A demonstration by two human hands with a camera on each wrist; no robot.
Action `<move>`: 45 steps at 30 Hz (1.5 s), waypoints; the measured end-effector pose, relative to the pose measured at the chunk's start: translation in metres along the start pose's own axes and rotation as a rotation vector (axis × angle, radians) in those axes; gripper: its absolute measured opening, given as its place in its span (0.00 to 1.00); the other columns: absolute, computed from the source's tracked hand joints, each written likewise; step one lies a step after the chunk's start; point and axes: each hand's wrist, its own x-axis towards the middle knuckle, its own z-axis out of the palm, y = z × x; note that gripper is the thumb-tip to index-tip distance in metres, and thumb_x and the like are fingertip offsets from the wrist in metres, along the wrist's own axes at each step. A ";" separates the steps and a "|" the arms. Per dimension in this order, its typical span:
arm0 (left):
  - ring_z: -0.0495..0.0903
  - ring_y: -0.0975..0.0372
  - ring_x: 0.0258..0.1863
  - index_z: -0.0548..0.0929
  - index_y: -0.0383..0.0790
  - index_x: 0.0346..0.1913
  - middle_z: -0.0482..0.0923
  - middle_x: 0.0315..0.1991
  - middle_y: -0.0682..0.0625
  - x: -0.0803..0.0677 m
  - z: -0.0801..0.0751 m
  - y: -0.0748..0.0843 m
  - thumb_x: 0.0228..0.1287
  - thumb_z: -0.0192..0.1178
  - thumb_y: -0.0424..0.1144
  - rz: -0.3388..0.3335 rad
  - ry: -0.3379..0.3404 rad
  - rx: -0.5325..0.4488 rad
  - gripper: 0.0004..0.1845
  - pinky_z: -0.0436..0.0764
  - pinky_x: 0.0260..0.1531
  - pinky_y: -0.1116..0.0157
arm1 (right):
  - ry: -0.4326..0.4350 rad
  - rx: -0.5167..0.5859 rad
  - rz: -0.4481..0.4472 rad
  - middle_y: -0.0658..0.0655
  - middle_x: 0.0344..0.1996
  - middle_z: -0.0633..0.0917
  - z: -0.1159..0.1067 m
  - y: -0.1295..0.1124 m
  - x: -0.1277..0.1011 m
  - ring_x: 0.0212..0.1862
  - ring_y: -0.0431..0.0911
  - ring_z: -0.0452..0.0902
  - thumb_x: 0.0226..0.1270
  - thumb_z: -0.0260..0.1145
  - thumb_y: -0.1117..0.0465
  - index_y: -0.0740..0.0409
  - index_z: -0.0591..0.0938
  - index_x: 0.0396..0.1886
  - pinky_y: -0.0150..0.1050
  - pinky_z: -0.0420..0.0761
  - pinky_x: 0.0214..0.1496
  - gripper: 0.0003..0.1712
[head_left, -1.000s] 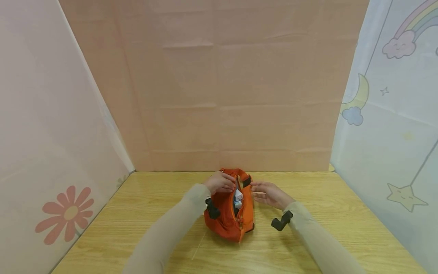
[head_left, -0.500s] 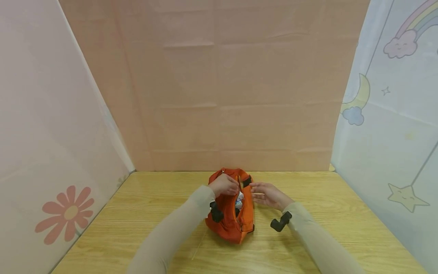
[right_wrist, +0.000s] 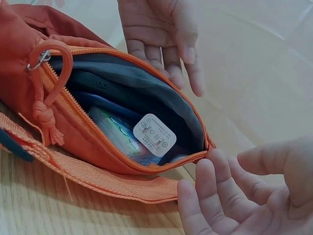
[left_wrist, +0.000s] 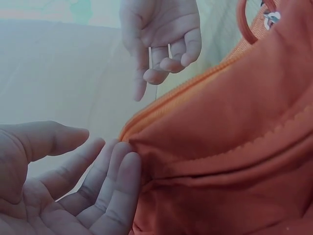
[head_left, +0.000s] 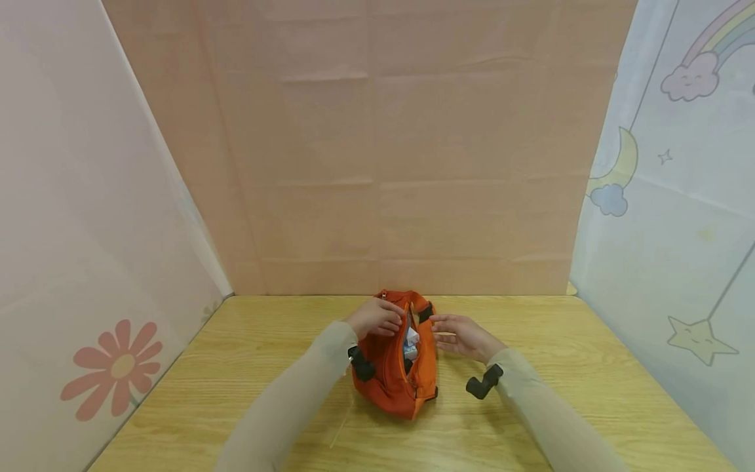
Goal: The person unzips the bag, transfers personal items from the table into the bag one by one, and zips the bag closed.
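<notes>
An orange-red waist bag (head_left: 386, 367) lies on the table with its zipper (right_wrist: 105, 134) undone. Through the mouth I see a white charger plug (right_wrist: 154, 134), a shiny colourful plastic packet (right_wrist: 115, 134) and a dark item with two small holes (right_wrist: 101, 84). My left hand (head_left: 375, 317) is at the bag's left side, its loosely bent fingers touching the fabric near the zipper's end in the left wrist view. To the right is my right hand (head_left: 468, 335), fingers extended and fingertips at the zipper's far end and strap. Neither hand grips anything.
The wooden table (head_left: 265, 341) runs under the bag to a peach cloth backdrop (head_left: 377, 164). Pale printed sheets hang at both sides. An orange strap (right_wrist: 112, 183) lies along the bag's right side, and a corded zipper pull (right_wrist: 46, 115) hangs near its close end.
My left hand moved right to the bag's mouth, then drew back left, uncovering the opening again. The right hand has stayed almost still, and the bag shifted only slightly.
</notes>
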 end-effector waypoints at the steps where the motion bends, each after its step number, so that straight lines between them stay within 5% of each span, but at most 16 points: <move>1: 0.84 0.60 0.34 0.82 0.31 0.54 0.84 0.39 0.41 -0.002 -0.001 -0.001 0.69 0.55 0.33 -0.003 0.000 -0.004 0.15 0.84 0.41 0.60 | -0.001 0.003 0.000 0.55 0.47 0.77 0.000 0.000 0.000 0.43 0.41 0.79 0.78 0.47 0.63 0.71 0.57 0.72 0.37 0.80 0.50 0.28; 18: 0.84 0.59 0.36 0.80 0.30 0.56 0.83 0.41 0.41 -0.011 -0.008 -0.006 0.70 0.54 0.34 -0.004 -0.021 -0.055 0.16 0.83 0.42 0.59 | 0.025 -0.136 0.014 0.61 0.49 0.80 0.029 -0.004 0.010 0.48 0.46 0.79 0.75 0.50 0.67 0.79 0.68 0.63 0.45 0.76 0.60 0.23; 30: 0.84 0.61 0.34 0.81 0.31 0.55 0.83 0.38 0.46 -0.009 -0.013 -0.006 0.69 0.55 0.34 -0.021 -0.027 -0.096 0.16 0.83 0.43 0.61 | 0.065 -0.221 0.032 0.62 0.46 0.82 0.039 -0.008 0.014 0.44 0.45 0.81 0.74 0.49 0.67 0.78 0.73 0.59 0.42 0.79 0.55 0.21; 45: 0.81 0.62 0.30 0.82 0.32 0.55 0.83 0.38 0.44 -0.005 0.000 -0.001 0.66 0.55 0.28 0.035 -0.026 0.011 0.16 0.84 0.39 0.61 | 0.101 -0.258 0.058 0.65 0.48 0.80 0.044 -0.009 0.017 0.45 0.50 0.81 0.72 0.51 0.69 0.77 0.73 0.59 0.46 0.80 0.55 0.21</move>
